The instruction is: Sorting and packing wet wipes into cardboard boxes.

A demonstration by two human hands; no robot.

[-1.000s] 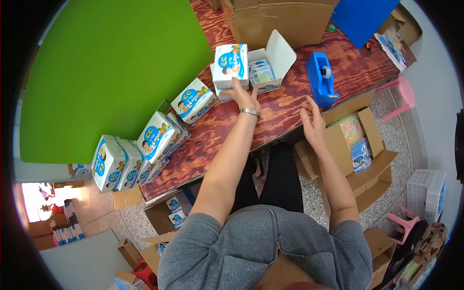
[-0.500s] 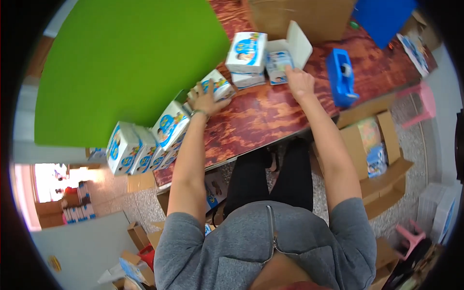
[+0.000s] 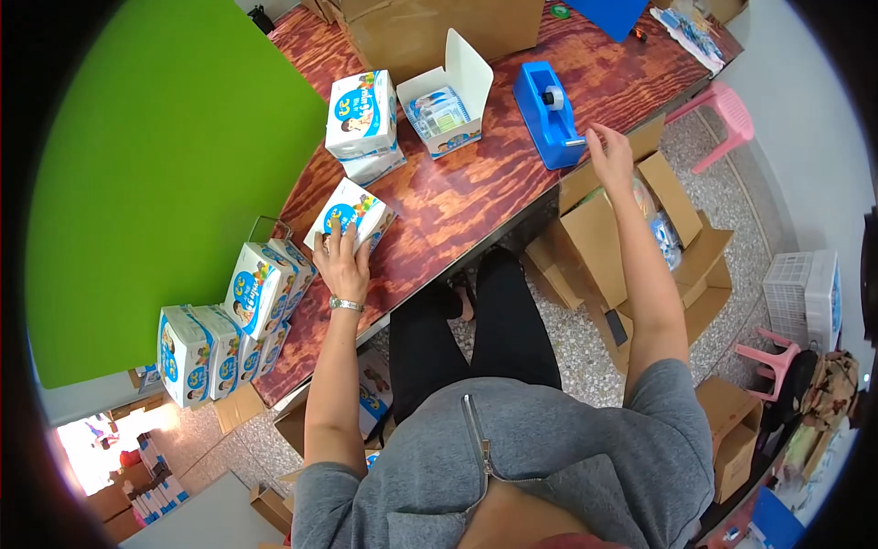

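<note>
My left hand lies over a small white carton printed in blue, fingers on its top and thumb along the near side. At the tip of a blue tape dispenser, my right hand has its thumb and forefinger pinched on the end of the clear tape. Left of the dispenser stands an open carton, its lid up and small printed packets inside. Beside it, a closed carton sits on top of another.
Several closed cartons are stacked at the table's left end, beside a green panel. A large cardboard box stands at the back. Below the table's right edge is an open cardboard box; a pink stool stands beyond it.
My right hand has left the open carton and moved right to the dispenser's tip. My left hand stays on its carton. The whole view has shifted.
</note>
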